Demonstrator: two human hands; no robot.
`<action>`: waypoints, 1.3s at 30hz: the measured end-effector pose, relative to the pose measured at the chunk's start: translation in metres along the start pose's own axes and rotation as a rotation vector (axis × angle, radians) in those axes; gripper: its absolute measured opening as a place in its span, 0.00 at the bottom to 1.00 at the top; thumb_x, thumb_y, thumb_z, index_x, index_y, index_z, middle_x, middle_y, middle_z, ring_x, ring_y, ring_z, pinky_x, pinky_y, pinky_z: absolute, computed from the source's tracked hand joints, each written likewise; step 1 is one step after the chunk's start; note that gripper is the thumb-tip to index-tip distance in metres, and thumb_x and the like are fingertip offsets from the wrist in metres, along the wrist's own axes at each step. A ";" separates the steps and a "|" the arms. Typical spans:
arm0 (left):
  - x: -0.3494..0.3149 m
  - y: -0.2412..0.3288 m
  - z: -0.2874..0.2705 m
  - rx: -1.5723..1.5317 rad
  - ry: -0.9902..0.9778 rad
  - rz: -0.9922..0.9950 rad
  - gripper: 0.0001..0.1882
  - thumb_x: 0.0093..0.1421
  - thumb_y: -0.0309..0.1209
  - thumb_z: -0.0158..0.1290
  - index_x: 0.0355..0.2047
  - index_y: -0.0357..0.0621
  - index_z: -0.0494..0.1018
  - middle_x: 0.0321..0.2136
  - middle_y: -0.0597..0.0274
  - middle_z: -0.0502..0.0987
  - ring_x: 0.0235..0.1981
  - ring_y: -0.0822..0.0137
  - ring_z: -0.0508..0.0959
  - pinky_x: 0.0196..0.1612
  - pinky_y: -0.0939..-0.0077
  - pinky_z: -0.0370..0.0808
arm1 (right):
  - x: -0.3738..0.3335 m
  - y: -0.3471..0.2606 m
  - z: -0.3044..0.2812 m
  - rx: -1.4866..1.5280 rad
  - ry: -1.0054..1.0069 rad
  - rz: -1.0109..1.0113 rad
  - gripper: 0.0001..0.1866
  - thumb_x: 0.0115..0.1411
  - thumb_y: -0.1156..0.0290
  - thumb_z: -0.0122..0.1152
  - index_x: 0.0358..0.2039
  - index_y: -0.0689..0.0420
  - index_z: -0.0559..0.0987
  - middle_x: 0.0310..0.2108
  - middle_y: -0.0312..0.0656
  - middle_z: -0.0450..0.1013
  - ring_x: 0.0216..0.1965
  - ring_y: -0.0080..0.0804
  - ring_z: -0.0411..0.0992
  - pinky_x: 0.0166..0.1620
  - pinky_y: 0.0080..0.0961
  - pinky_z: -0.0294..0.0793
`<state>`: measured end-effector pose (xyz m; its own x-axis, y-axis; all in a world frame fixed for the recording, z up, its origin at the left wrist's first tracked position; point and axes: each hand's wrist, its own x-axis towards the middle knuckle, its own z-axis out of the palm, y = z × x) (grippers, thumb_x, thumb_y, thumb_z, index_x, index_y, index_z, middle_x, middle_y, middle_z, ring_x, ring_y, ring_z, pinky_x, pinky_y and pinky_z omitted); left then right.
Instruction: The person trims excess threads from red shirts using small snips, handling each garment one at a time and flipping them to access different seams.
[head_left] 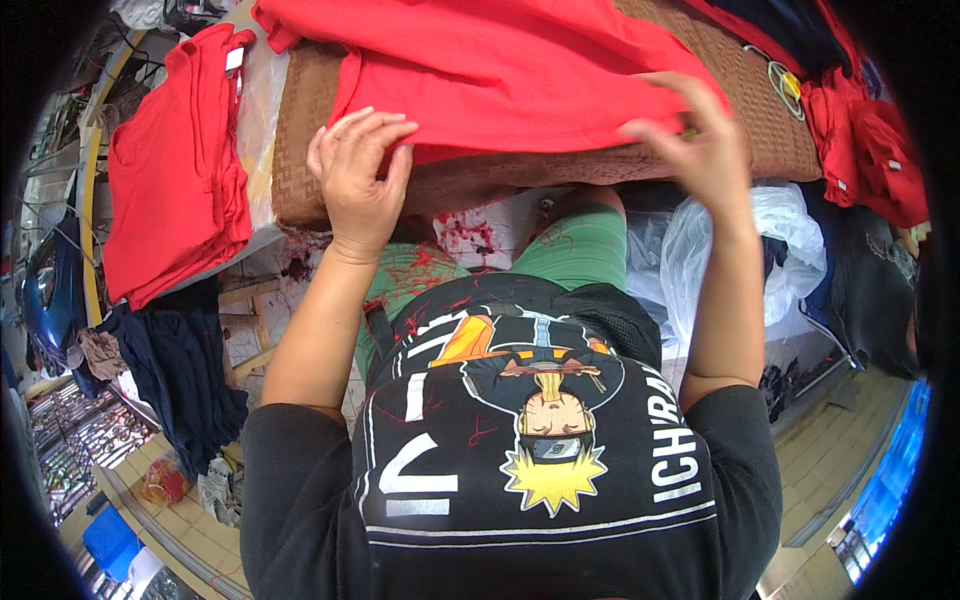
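A bright red garment lies spread over a brown, woven-textured padded surface in front of me. Its near hem runs between my hands. My left hand hovers at the hem's left end, fingers curved and thumb apart, with nothing visible in it. At the right end of the hem is my right hand, slightly blurred, its thumb and forefinger spread apart. A small yellowish spot shows by its palm; I cannot make out what it is. Whether either hand touches the fabric is hard to tell.
Folded red garments are stacked at the left, with dark cloth hanging below. More red clothing lies at the far right, near a yellow item with a pale cord. A clear plastic bag stands right of my knees. Red threads litter my lap.
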<state>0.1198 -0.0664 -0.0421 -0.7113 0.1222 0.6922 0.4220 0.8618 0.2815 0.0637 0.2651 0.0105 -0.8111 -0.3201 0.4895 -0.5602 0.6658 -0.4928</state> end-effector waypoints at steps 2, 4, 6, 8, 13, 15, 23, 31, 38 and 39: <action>0.012 0.008 -0.002 -0.123 0.105 -0.047 0.14 0.47 0.24 0.59 0.36 0.54 0.78 0.38 0.71 0.78 0.48 0.64 0.73 0.59 0.61 0.56 | 0.000 -0.031 0.029 -0.003 -0.163 -0.064 0.25 0.47 0.64 0.71 0.47 0.53 0.75 0.39 0.44 0.74 0.37 0.42 0.75 0.39 0.32 0.75; 0.021 0.005 0.000 -0.191 0.149 -0.031 0.16 0.46 0.24 0.59 0.37 0.54 0.77 0.39 0.70 0.77 0.49 0.64 0.72 0.59 0.60 0.56 | 0.004 -0.020 0.049 -0.027 -0.196 -0.063 0.20 0.49 0.71 0.67 0.44 0.52 0.77 0.37 0.43 0.74 0.36 0.43 0.74 0.38 0.31 0.76; 0.022 0.003 0.007 0.082 0.054 -0.120 0.23 0.39 0.19 0.54 0.39 0.50 0.74 0.42 0.64 0.74 0.50 0.61 0.71 0.59 0.61 0.57 | 0.026 -0.015 0.045 0.038 0.102 -0.118 0.17 0.50 0.79 0.62 0.42 0.52 0.79 0.35 0.42 0.75 0.37 0.40 0.75 0.39 0.30 0.75; 0.014 -0.020 0.007 0.056 0.056 -0.199 0.22 0.38 0.17 0.52 0.37 0.48 0.74 0.41 0.62 0.74 0.48 0.58 0.72 0.56 0.63 0.61 | 0.042 -0.015 0.016 0.083 0.310 -0.145 0.18 0.49 0.87 0.57 0.39 0.55 0.80 0.33 0.41 0.75 0.37 0.34 0.75 0.41 0.27 0.73; 0.012 -0.037 -0.033 -0.048 -0.132 -0.024 0.15 0.41 0.17 0.51 0.31 0.45 0.74 0.36 0.62 0.75 0.43 0.59 0.74 0.47 0.66 0.69 | 0.021 0.034 -0.004 -0.090 0.106 -0.018 0.16 0.48 0.86 0.57 0.39 0.59 0.79 0.36 0.46 0.74 0.39 0.39 0.75 0.42 0.28 0.72; 0.016 -0.035 -0.049 0.019 -0.371 0.105 0.06 0.46 0.21 0.53 0.27 0.43 0.75 0.33 0.62 0.77 0.42 0.60 0.75 0.47 0.67 0.68 | 0.007 0.044 0.001 -0.156 -0.121 0.053 0.14 0.49 0.84 0.58 0.38 0.59 0.78 0.37 0.47 0.74 0.39 0.42 0.74 0.42 0.29 0.72; 0.029 -0.010 -0.028 -0.292 -0.202 -0.173 0.08 0.54 0.32 0.59 0.31 0.40 0.78 0.37 0.58 0.78 0.40 0.56 0.77 0.47 0.66 0.72 | 0.039 -0.010 0.019 0.095 -0.213 0.023 0.09 0.56 0.75 0.59 0.39 0.61 0.79 0.36 0.46 0.76 0.38 0.37 0.75 0.42 0.27 0.72; 0.025 -0.019 0.018 -0.334 -0.316 -0.262 0.10 0.51 0.31 0.62 0.31 0.38 0.79 0.38 0.57 0.79 0.40 0.64 0.78 0.44 0.73 0.74 | 0.033 -0.012 0.106 0.192 -0.206 0.162 0.09 0.59 0.70 0.60 0.38 0.61 0.79 0.36 0.42 0.78 0.37 0.28 0.75 0.43 0.24 0.73; 0.044 -0.014 -0.069 -0.537 -1.167 -0.311 0.07 0.51 0.27 0.61 0.28 0.36 0.78 0.33 0.59 0.80 0.36 0.67 0.79 0.41 0.77 0.74 | 0.029 0.000 0.105 0.288 -0.272 0.227 0.10 0.58 0.70 0.61 0.39 0.60 0.79 0.35 0.39 0.78 0.39 0.24 0.75 0.45 0.21 0.72; 0.045 -0.009 -0.069 -0.501 -1.146 -0.285 0.07 0.51 0.27 0.61 0.28 0.36 0.78 0.34 0.58 0.79 0.36 0.67 0.79 0.41 0.76 0.74 | 0.029 0.000 0.106 0.291 -0.270 0.242 0.10 0.58 0.70 0.61 0.39 0.60 0.79 0.35 0.39 0.78 0.39 0.23 0.75 0.45 0.20 0.71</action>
<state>0.1226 -0.1022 0.0323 -0.7805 0.5319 -0.3285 0.1621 0.6796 0.7154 0.0225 0.1844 -0.0516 -0.9174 -0.3686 0.1500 -0.3422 0.5383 -0.7702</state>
